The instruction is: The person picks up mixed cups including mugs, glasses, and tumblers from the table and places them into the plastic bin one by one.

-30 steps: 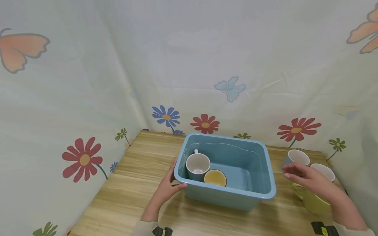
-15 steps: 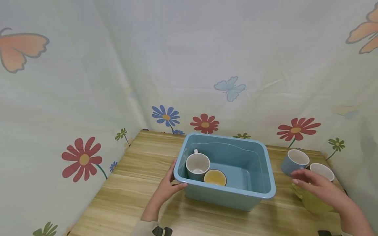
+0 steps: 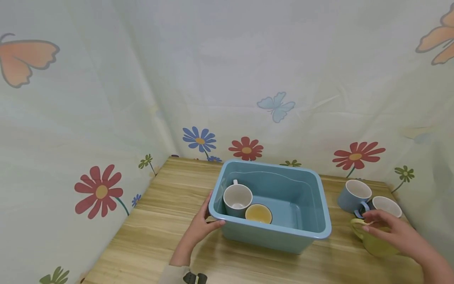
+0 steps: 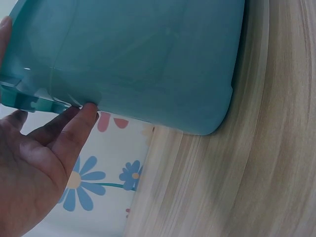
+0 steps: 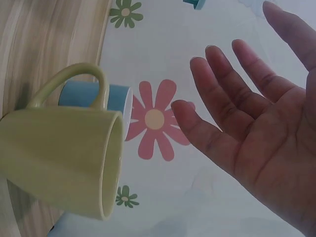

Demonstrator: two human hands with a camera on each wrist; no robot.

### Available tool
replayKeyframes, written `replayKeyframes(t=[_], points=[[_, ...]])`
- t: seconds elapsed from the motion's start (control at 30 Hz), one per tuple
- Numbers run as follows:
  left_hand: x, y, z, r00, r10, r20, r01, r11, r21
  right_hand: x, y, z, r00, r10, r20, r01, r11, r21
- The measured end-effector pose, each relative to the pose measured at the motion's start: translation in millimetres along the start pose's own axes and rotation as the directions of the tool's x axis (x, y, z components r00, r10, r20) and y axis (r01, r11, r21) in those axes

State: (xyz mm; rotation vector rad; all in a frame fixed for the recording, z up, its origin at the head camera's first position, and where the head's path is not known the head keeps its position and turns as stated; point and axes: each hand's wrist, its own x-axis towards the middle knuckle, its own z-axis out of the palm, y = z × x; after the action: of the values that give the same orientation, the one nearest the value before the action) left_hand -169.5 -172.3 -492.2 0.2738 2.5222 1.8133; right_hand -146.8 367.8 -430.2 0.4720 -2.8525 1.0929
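My left hand (image 3: 200, 227) grips the front left corner of a blue plastic bin (image 3: 262, 238), thumb at the front rim and fingers along the left side. In the left wrist view its fingertips touch the bin's outer wall (image 4: 148, 64). My right hand (image 3: 395, 233) hovers over a yellow-green mug (image 3: 377, 245), fingers spread and holding nothing. The right wrist view shows a gap between that hand and the mug's rim. Behind stand a blue mug (image 3: 349, 202), handle towards me, and a white-lined cup (image 3: 387, 205), partly hidden.
Inside the bin, a white-lined mug (image 3: 237, 196) and a yellow-lined cup (image 3: 259, 213) stand upright at the left. The wooden table (image 3: 170, 197) meets a flower-print curtain (image 3: 227, 98) at the back and sides.
My right hand has drawn back from the blue mug towards me and right, over the yellow-green mug. The blue mug's handle has come into view. My left hand and the bin have not moved.
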Motion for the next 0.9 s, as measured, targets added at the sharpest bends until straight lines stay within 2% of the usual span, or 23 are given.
replayKeyframes(t=[0.07,0.3,0.53,0.77,0.9], points=[[-0.6,0.2,0.0,1.0,0.0,0.002,0.0,1.0,-0.002,-2,1,-1,1.0,0.009,-0.005,-0.009,1.0,-0.013],[-1.5,0.2,0.2,1.0,-0.014,-0.003,0.014,1.0,-0.015,-10,3,-9,0.993,0.118,0.022,-0.116,0.989,-0.09],[-0.6,-0.5,0.1,1.0,-0.014,-0.003,0.014,1.0,-0.007,-20,10,-11,0.997,0.08,-0.025,-0.081,0.995,-0.057],[0.6,-1.4,0.0,0.999,-0.034,0.004,0.034,0.999,-0.022,-24,10,-19,0.987,0.158,0.005,-0.157,0.985,-0.076],[-0.5,-0.2,-0.4,1.0,-0.019,0.009,0.019,1.0,-0.016,-27,17,-21,0.988,0.155,0.0,-0.154,0.985,-0.08]])
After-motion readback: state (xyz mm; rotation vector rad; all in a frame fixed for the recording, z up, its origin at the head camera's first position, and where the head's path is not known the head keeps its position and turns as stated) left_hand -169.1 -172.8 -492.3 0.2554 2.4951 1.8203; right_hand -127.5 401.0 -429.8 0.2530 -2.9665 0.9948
